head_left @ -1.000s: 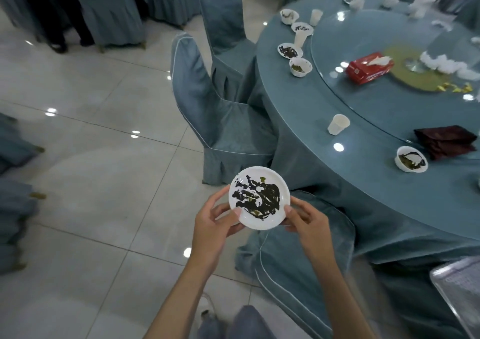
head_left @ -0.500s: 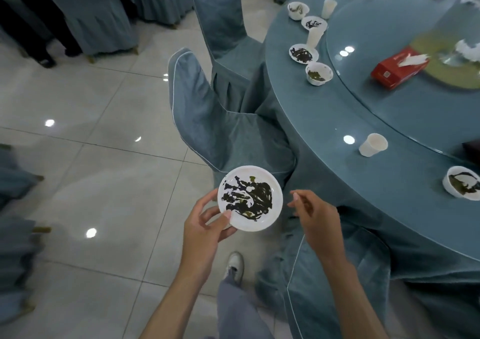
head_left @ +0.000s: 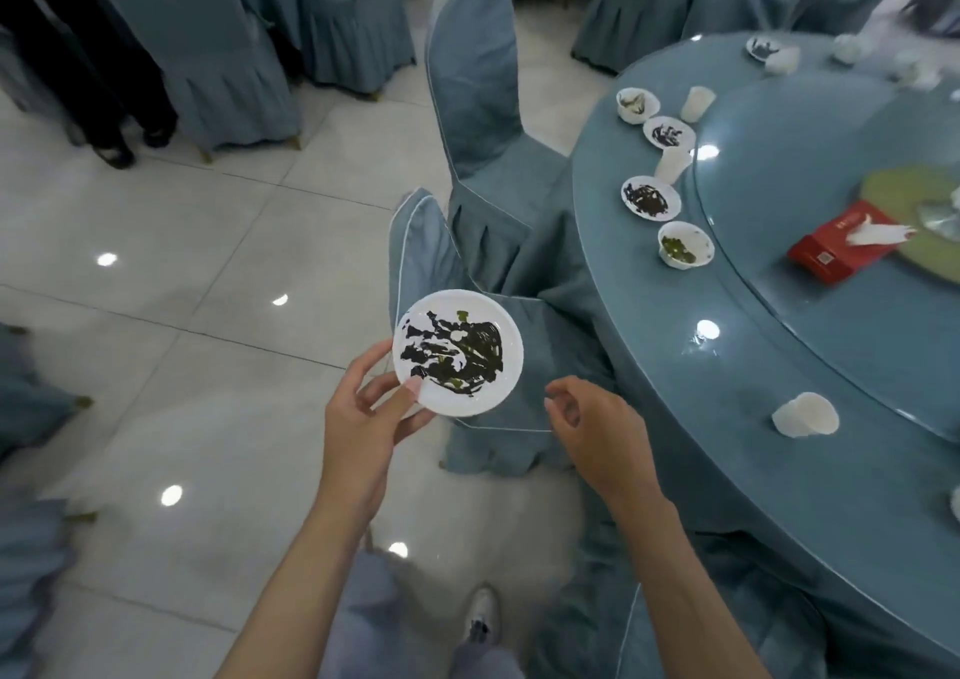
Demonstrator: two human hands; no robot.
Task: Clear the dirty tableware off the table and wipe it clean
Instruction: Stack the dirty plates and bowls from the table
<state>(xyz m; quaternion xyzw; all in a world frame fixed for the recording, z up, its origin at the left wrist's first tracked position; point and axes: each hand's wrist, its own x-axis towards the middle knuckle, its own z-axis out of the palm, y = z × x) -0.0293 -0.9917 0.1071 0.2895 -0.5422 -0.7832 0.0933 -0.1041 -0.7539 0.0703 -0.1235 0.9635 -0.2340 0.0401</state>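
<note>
Pale glossy floor tiles (head_left: 182, 366) spread out to nine o'clock. At three o'clock curves a round blue-clothed table (head_left: 753, 366), with dirty dishes (head_left: 650, 198) and a tipped paper cup (head_left: 805, 415) near its rim. A covered chair (head_left: 467, 80) stands at twelve. At centre, off the table, the left hand (head_left: 363, 418) pinches a sauce-smeared white plate (head_left: 457, 353) by its edge, thumb on top. The right hand (head_left: 597, 429), at the plate's four o'clock, hangs loosely curled, holding nothing.

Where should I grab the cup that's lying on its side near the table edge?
I'd pinch the cup across its middle from above with the free right hand; it lies on its side, so the round wall faces up.
</note>
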